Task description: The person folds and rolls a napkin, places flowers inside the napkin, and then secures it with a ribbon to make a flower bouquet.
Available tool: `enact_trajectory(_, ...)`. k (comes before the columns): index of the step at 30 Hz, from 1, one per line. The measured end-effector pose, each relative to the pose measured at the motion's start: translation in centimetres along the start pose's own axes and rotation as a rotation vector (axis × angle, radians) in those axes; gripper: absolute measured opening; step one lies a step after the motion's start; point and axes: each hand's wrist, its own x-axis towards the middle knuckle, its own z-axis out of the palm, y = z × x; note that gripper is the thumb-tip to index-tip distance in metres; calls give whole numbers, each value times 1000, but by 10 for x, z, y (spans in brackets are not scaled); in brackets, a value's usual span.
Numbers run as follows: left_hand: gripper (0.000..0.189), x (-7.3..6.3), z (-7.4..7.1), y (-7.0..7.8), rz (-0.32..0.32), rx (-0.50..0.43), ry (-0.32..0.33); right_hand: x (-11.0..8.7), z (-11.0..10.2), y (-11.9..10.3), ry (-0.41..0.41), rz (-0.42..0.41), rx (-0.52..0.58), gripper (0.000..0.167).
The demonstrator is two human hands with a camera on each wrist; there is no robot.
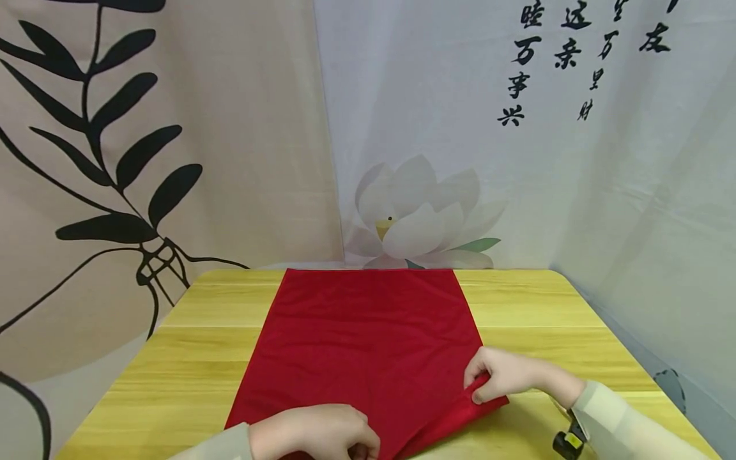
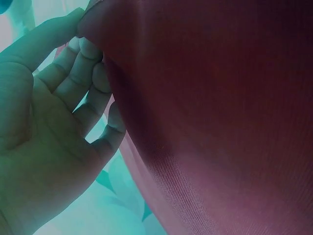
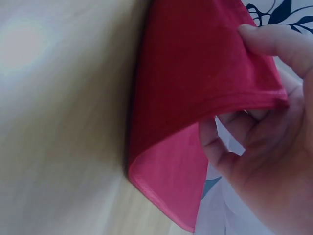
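A red cloth [image 1: 368, 332] lies spread over the middle of the table, reaching its far edge, with soft wrinkles. My right hand [image 1: 506, 374] pinches the cloth near its right side, where a near part is lifted and turned over. The right wrist view shows the thumb on top of the red cloth [image 3: 195, 63] and the fingers beneath it. At the near edge, my left hand [image 1: 322, 431] is cut off by the bottom of the head view. In the left wrist view, its thumb and fingertips pinch the edge of the cloth [image 2: 205, 98], which hangs beside the palm.
Bare yellow wood-grain table [image 1: 535, 306] shows on both sides of the cloth. Behind it hangs a pale curtain [image 1: 259, 128] printed with dark leaves, a lotus and written characters. A small black device [image 1: 569, 441] is at my right wrist.
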Motion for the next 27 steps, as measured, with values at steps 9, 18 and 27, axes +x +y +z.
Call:
enact_trajectory(9,10,-5,3,0,-36,1,23,6,-6,-4,19,18,-33,10)
enact_trajectory(18,8,-5,3,1,-21,-12,24,13,-14,-2,19,-7,-63,10)
enact_trajectory(27,6,-8,4,-2,-1,-84,34,21,-26,-13,40,19,-119,10)
